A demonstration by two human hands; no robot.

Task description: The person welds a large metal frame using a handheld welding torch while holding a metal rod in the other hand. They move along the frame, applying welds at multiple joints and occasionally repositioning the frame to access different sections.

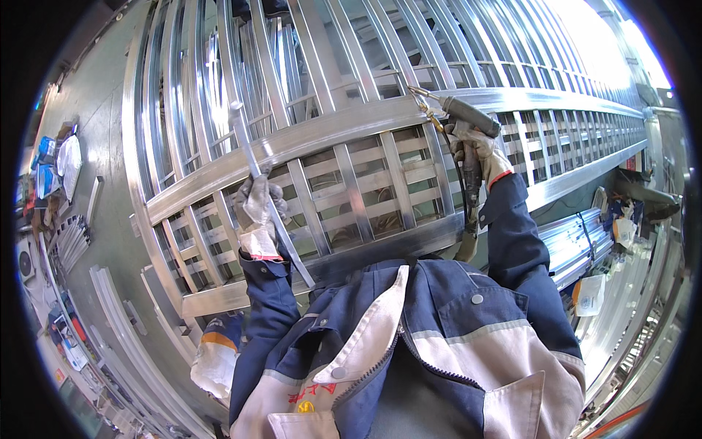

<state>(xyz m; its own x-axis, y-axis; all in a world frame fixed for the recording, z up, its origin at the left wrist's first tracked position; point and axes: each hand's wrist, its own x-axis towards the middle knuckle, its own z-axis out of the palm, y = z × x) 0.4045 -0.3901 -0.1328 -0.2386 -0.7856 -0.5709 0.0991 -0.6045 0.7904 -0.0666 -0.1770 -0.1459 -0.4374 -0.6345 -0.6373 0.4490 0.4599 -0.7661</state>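
Observation:
My left hand (260, 200), in a grey work glove, is closed around a thin metal bar (286, 241). The bar slants from above the frame's long rail down towards my jacket. In my gloved right hand (477, 145) is a welding gun (466, 114) with a narrow nozzle, a brass fitting and a dark cable. Its nozzle tip points left, over or close to the long rail (351, 122); contact cannot be made out. Both hands are above a large shiny metal grille frame (344, 186) with upright slats and crossing flat strips.
Below the grille a dark cable runs near a lower rail (395, 241). Metal profiles (126, 335) and short tubes (71, 241) lie on the green floor at left. Bundled metal profiles (581, 241) are at right. A white bag (214, 356) stands near my left arm.

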